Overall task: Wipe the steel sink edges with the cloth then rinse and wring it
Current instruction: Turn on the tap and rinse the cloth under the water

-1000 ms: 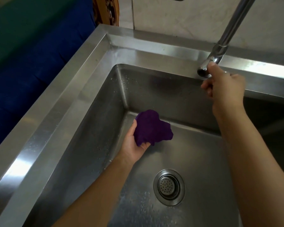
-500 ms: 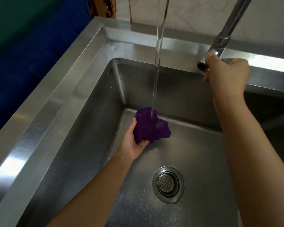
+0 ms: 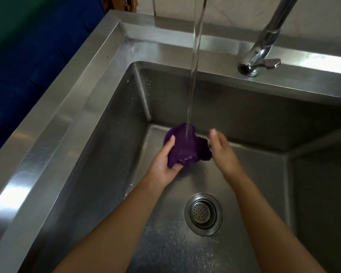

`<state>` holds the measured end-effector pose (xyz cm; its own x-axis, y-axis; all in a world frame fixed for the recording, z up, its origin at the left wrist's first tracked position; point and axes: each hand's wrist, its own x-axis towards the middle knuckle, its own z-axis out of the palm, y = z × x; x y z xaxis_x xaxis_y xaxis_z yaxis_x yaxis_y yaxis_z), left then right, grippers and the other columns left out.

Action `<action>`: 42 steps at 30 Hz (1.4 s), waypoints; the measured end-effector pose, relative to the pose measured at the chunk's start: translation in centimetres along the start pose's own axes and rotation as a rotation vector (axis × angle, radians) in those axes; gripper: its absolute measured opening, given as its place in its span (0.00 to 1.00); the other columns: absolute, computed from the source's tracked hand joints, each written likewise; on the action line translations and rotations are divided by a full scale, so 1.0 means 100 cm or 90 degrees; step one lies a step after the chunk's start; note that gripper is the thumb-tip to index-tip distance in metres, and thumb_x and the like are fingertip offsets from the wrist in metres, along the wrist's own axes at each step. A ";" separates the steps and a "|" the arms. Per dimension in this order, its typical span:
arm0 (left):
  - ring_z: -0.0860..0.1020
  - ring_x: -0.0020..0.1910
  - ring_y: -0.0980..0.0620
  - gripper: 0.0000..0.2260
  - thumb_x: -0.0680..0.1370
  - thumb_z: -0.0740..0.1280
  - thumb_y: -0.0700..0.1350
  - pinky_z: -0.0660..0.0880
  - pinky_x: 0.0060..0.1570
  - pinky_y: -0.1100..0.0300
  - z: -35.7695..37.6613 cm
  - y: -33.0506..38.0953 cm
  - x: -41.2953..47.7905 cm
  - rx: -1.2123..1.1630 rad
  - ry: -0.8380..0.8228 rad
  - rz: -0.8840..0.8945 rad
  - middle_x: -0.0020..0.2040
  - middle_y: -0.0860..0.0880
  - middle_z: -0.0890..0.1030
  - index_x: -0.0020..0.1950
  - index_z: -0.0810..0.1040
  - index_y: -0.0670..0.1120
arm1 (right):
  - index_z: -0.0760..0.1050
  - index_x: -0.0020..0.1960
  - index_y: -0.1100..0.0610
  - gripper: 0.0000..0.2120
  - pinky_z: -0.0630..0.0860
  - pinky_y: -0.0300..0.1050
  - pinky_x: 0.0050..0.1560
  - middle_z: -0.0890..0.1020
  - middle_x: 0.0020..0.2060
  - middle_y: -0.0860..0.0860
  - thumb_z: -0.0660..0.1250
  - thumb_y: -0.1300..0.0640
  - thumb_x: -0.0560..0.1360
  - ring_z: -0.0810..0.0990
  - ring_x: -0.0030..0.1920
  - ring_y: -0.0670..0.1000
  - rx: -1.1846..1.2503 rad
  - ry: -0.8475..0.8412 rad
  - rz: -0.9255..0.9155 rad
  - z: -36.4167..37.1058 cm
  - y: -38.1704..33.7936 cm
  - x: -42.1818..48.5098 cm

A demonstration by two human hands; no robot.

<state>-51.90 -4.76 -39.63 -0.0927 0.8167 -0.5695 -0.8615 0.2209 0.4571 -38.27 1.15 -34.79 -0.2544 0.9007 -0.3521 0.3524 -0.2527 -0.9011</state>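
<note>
A crumpled purple cloth (image 3: pixel 185 148) lies in the palm of my left hand (image 3: pixel 163 164), held low inside the steel sink (image 3: pixel 71 119). A stream of water (image 3: pixel 194 71) falls from above straight onto the cloth. My right hand (image 3: pixel 221 148) is just right of the cloth, fingers apart and slightly blurred, at the cloth's right edge. I cannot tell whether it touches the fabric. The faucet lever (image 3: pixel 258 65) sits on the back rim, with nothing on it.
The round drain strainer (image 3: pixel 203 213) lies in the basin floor below my hands. The faucet pipe (image 3: pixel 280 18) rises at the back right. A blue and green surface (image 3: pixel 18 62) lies left of the sink, and a tiled wall (image 3: pixel 234 10) stands behind it.
Water started running onto the cloth. My right hand left the faucet lever and came down beside the cloth. My left hand kept holding the cloth under the stream.
</note>
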 end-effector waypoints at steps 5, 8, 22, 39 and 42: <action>0.82 0.46 0.49 0.14 0.76 0.65 0.48 0.79 0.48 0.53 0.000 0.011 0.008 0.103 0.035 0.075 0.50 0.45 0.83 0.59 0.76 0.46 | 0.73 0.60 0.51 0.11 0.79 0.44 0.38 0.81 0.52 0.53 0.63 0.56 0.77 0.82 0.43 0.48 0.146 -0.135 0.062 0.015 0.024 0.006; 0.79 0.41 0.49 0.01 0.77 0.64 0.42 0.77 0.40 0.56 -0.008 0.017 0.012 0.183 0.116 0.157 0.41 0.48 0.81 0.46 0.73 0.47 | 0.75 0.57 0.55 0.09 0.77 0.36 0.31 0.81 0.42 0.50 0.63 0.61 0.77 0.81 0.33 0.41 0.194 -0.099 0.047 0.013 0.016 0.009; 0.82 0.49 0.43 0.17 0.72 0.67 0.60 0.78 0.54 0.43 -0.011 0.002 0.028 0.348 0.243 0.079 0.50 0.41 0.84 0.50 0.80 0.48 | 0.72 0.60 0.55 0.11 0.78 0.50 0.47 0.80 0.49 0.54 0.61 0.56 0.78 0.81 0.48 0.55 -0.052 -0.103 -0.022 0.016 0.012 0.017; 0.79 0.39 0.52 0.02 0.77 0.66 0.40 0.78 0.45 0.58 0.027 0.012 0.018 0.432 0.105 0.107 0.42 0.47 0.80 0.47 0.75 0.46 | 0.77 0.44 0.51 0.14 0.79 0.56 0.50 0.81 0.43 0.52 0.56 0.48 0.80 0.80 0.46 0.53 0.038 -0.108 0.162 0.017 0.020 0.047; 0.81 0.38 0.54 0.12 0.76 0.64 0.33 0.80 0.39 0.62 0.018 0.023 0.016 0.355 0.102 0.104 0.44 0.46 0.80 0.58 0.73 0.43 | 0.75 0.40 0.52 0.07 0.79 0.50 0.41 0.79 0.38 0.49 0.64 0.54 0.77 0.78 0.39 0.48 0.102 -0.133 0.165 0.001 0.017 0.050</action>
<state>-53.11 -2.00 -38.30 -0.3140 0.7825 -0.5377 -0.4423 0.3806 0.8121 -39.07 5.15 -38.09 -0.3588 0.7121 -0.6035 0.2883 -0.5304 -0.7972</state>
